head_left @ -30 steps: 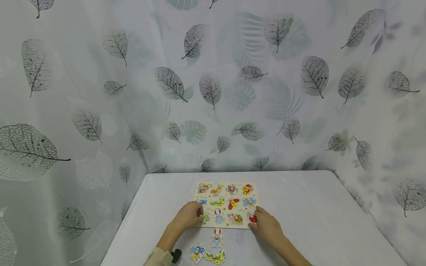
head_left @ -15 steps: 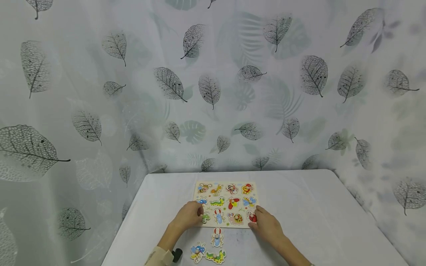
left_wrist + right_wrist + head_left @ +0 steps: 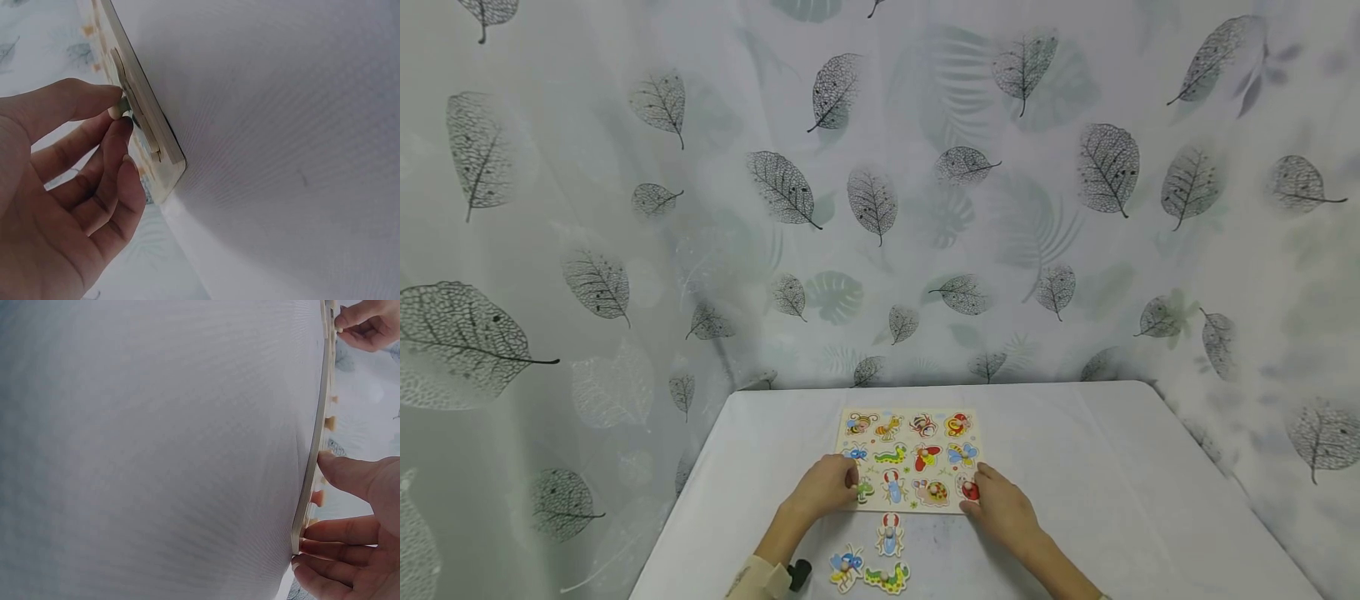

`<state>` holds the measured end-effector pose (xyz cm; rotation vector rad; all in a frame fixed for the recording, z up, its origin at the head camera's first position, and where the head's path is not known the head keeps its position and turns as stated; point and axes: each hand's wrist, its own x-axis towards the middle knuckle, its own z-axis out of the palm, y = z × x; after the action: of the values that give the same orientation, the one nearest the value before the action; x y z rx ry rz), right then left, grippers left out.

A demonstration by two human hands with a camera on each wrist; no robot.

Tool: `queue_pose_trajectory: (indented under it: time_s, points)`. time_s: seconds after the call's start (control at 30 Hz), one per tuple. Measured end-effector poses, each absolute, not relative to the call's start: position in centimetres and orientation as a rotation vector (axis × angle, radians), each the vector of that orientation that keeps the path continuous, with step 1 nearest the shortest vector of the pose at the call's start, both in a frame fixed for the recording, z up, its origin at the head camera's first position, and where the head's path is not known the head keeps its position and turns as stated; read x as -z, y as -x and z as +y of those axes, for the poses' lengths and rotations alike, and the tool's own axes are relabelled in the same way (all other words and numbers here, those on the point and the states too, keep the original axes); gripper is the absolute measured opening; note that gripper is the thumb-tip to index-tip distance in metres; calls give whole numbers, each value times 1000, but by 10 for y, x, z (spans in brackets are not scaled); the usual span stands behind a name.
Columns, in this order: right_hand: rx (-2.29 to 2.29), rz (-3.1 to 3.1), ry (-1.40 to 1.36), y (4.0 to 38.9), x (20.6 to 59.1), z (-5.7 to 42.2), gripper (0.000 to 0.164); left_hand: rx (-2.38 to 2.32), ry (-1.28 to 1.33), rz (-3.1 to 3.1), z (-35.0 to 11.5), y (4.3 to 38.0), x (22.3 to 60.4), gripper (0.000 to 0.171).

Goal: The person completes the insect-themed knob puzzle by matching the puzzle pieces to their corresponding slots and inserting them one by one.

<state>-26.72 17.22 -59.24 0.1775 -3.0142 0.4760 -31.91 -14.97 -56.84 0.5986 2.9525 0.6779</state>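
Observation:
A cream wooden peg puzzle board (image 3: 906,417) printed with several insects lies on the table. My left hand (image 3: 826,486) is at its lower left corner. In the left wrist view, thumb and index finger pinch the small knob (image 3: 116,111) of a puzzle piece (image 3: 139,106), which sits against the board's face. From the head view the piece looks green (image 3: 863,492), partly hidden by the fingers. My right hand (image 3: 1000,507) holds the board's lower right corner, thumb at the near edge and fingers along the side, beside a red ladybug piece (image 3: 970,490).
Three loose knobbed pieces lie in front of the board: a blue and red beetle (image 3: 890,537), a blue-headed winged insect (image 3: 846,570) and a green caterpillar (image 3: 887,578). The white table (image 3: 1097,467) ends at a leaf-patterned curtain (image 3: 917,250).

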Motion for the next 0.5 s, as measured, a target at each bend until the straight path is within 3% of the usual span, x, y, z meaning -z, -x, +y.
queue_pose_trajectory:
  time_s: [0.5]
  points:
    - [-482,-3024,-171,266,589,172,63,-690,-590,2923,-150,319,571,14]
